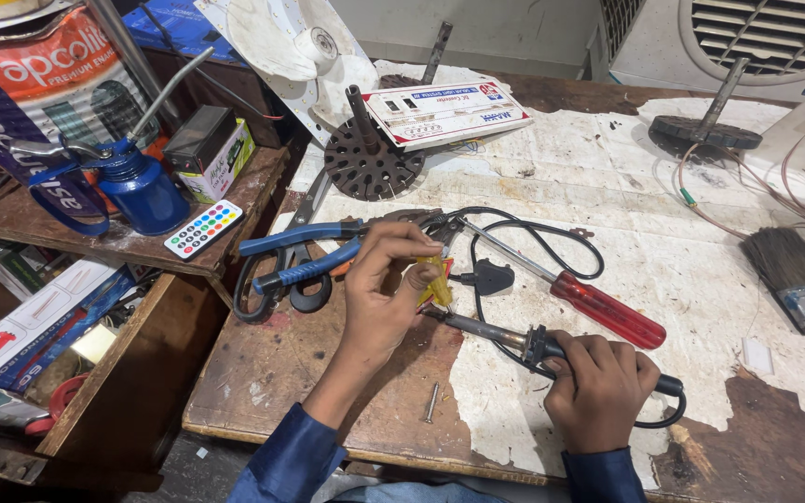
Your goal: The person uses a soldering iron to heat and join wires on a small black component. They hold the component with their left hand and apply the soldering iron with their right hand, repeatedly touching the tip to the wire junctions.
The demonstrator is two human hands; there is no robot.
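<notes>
Our left hand [386, 289] pinches a small yellow part [438, 282], half hidden by our fingers, above the chipped white workbench [607, 214]. Our right hand [600, 384] wraps the soldering iron [514, 337], whose metal tip touches that part; beside lies a red-handled screwdriver [598, 305].

A flat white carton [446, 113] with red and blue print lay at the table's [607, 186] far edge. A small black, green-sided box [209, 149] and a labelled orange-and-grey can [58, 79] stood on the side shelf [95, 237].

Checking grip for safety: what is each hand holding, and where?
Right hand grips the soldering iron by its handle; left hand pinches a small yellow part at its top.
</notes>
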